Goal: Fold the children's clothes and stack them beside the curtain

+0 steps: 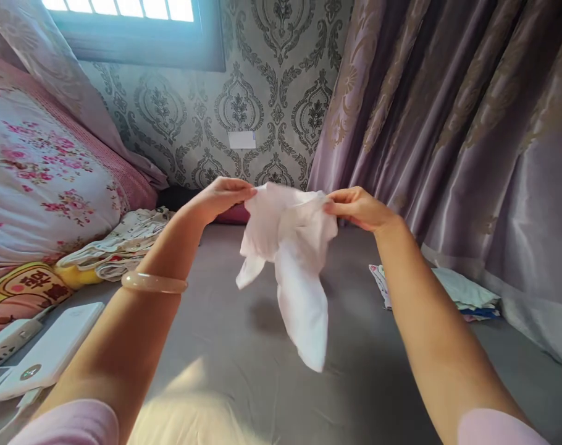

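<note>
A small white garment (293,259) hangs in the air above the grey bed sheet (355,383). My left hand (220,196) pinches its upper left edge with closed fingers. At the upper right edge my right hand (357,207) grips it the same way. The cloth droops crumpled below both hands, its lowest tip near the sheet. A pale bangle (154,282) sits on my left forearm.
A floral quilt (40,179) and a pile of folded clothes (123,244) lie at the left. White flat devices (44,352) rest at the near left. Folded cloths (461,293) lie at the right by the mauve curtain (470,136). Patterned wall behind.
</note>
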A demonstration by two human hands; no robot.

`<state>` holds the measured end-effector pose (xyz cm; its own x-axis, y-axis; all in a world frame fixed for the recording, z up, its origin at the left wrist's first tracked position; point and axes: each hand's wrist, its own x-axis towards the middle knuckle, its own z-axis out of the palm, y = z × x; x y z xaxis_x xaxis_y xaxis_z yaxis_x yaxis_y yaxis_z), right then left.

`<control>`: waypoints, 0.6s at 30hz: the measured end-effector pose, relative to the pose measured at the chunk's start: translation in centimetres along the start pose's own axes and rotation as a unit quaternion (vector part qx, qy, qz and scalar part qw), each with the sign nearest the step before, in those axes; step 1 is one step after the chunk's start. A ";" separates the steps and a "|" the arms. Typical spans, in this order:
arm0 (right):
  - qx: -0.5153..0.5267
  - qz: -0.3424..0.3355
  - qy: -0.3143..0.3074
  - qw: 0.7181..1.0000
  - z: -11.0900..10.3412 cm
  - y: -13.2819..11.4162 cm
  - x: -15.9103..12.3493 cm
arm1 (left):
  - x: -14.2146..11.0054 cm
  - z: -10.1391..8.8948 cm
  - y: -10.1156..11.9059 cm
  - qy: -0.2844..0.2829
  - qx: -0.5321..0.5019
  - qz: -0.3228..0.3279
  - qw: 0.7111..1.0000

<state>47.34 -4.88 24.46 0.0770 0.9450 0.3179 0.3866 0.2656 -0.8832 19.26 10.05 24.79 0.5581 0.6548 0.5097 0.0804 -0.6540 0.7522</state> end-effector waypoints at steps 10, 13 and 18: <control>-0.010 -0.006 0.056 0.998 0.5 0.2 0.6 | 1.3 1.5 -0.8 0.023 -0.169 -0.108 0.979; -0.020 -0.015 0.090 0.996 0.8 0.4 1.1 | 1.1 2.1 -0.2 0.040 -0.158 -0.122 0.979; -0.055 -0.032 0.116 0.991 1.0 1.6 1.9 | 0.7 2.5 -0.6 0.076 -0.143 -0.095 0.982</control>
<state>47.23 -2.43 23.30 0.2535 0.8543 0.4538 0.4951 0.2885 -0.8195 21.61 9.96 23.66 0.4247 0.8179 0.3882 -0.0751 -0.3955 0.9154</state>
